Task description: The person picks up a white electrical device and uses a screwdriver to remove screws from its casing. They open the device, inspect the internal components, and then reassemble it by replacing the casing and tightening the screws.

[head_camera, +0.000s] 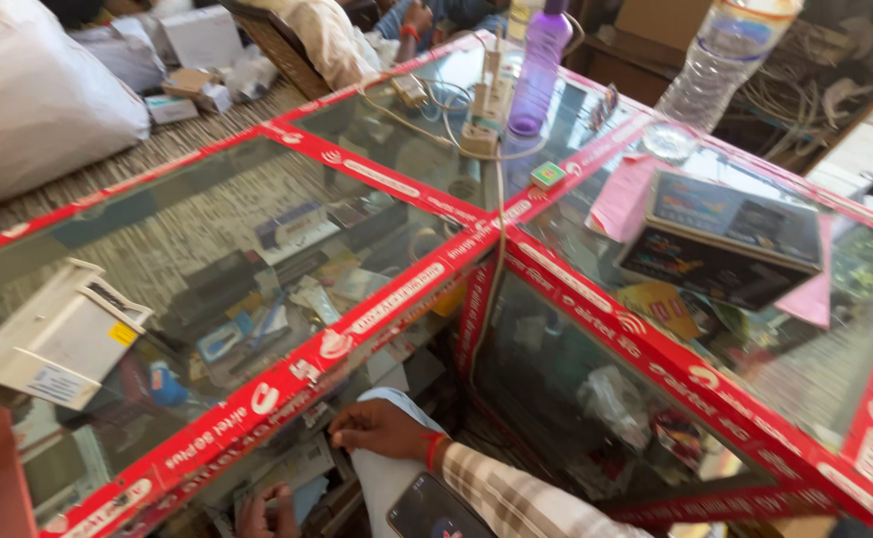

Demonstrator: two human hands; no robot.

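Lower centre, under the red-edged glass counter: right hand, fingers curled, resting at the shelf edge, apparently gripping nothing. Left hand, bottom edge, on papers; grip unclear. Smartphone on lap.

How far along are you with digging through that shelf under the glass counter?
Looks done: nothing clearly taken out; the glass counter top bears only a white box, a dark box and a purple bottle.
In hand: the right hand reaches into the shelf below; the left hand touches papers there.
Left: the shelf clutter looks unsorted.
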